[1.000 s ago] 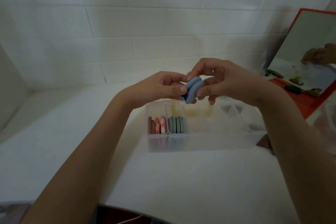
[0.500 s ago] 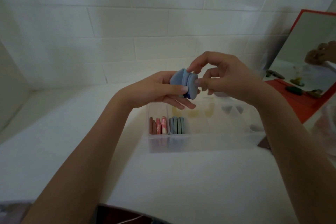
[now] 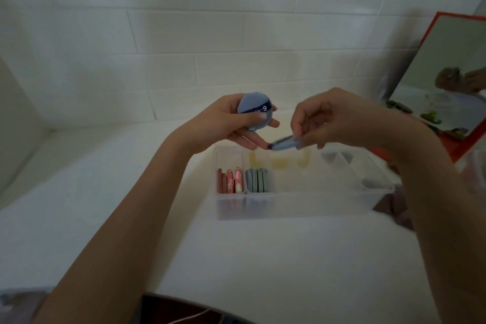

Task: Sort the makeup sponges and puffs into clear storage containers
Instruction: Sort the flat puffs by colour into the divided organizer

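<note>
Left hand [image 3: 236, 123] grips a round light-blue makeup puff with a dark navy band [image 3: 254, 112], thumb pressed across the band, fingers curled behind. Right hand [image 3: 339, 118] pinches a second light-blue puff [image 3: 285, 144] edge-on, fingertips closed on it, blurred. Half a second ago both puffs sat stacked together between the two hands; now they are split apart, left one raised toward 10 o'clock, right one lower at centre, just above the clear plastic divided storage container [image 3: 297, 202]. Container on white counter [image 3: 236, 258]: pink and maroon puffs [image 3: 229, 180] upright in leftmost compartment, grey-blue puffs [image 3: 257, 180] upright next to them. Red-framed mirror [image 3: 447, 66] at 2 o'clock.
</note>
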The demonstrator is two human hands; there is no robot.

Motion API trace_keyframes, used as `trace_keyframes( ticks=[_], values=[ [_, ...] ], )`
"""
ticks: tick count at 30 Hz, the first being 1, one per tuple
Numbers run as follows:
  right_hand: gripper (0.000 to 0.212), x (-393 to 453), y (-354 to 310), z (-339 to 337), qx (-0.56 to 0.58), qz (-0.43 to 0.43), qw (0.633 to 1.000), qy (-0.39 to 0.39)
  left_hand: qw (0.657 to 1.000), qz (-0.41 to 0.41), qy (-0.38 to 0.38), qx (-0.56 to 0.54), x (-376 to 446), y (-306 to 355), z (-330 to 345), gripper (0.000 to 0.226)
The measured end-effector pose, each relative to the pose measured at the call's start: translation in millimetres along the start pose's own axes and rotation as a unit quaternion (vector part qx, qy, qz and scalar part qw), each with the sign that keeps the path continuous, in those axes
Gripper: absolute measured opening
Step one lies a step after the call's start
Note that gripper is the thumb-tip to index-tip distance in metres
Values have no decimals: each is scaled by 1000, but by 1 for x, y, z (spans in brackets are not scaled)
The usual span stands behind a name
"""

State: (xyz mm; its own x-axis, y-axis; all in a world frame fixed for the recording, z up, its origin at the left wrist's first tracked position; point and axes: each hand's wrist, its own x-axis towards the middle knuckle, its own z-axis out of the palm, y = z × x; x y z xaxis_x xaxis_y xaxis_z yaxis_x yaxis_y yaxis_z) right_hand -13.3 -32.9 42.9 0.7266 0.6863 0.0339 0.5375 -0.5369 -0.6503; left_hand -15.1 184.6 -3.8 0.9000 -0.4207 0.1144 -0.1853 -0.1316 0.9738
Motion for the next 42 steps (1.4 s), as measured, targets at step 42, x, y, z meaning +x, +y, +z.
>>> trace_keyframes(
  ticks=[42],
  values=[
    [31,24,2,33,14,-17,975,219,996,-28,-24,77,-1,1,8,55]
  ],
)
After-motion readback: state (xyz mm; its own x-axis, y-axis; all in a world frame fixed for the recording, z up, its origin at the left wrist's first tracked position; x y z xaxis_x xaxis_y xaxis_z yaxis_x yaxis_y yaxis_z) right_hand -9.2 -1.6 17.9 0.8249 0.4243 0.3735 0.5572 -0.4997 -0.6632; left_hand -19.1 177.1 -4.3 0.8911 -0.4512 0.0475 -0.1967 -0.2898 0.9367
